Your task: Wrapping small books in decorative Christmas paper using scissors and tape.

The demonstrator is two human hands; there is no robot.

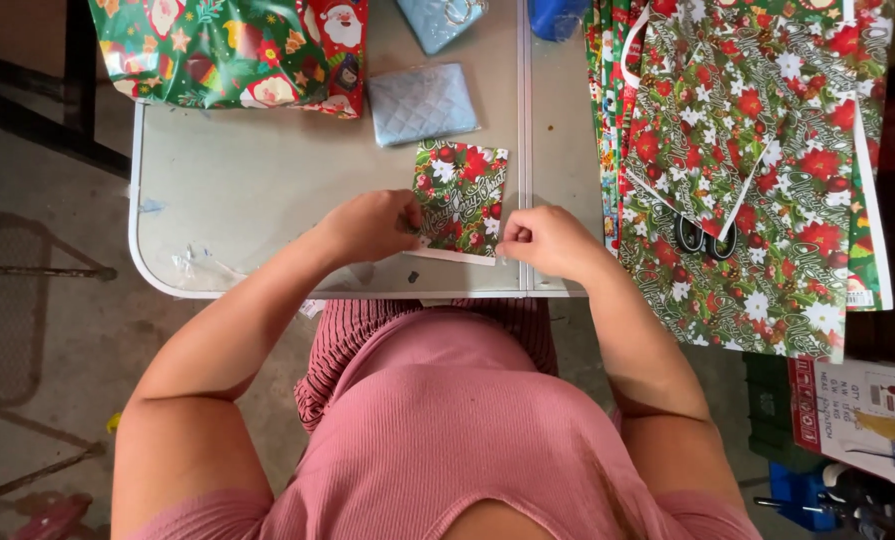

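Pinching the small red-and-green flowered paper-wrapped packet at its near edge, both hands (left, right) needed even, taut pressure against the grey counter.

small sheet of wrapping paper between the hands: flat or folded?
Partly folded. The small wrapping paper piece lies on the table with its near edge turned up, white underside showing; left hand and right hand pinch that edge.

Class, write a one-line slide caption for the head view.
Both hands, left and right, pinch a small flowered wrapping-paper piece on a grey table.
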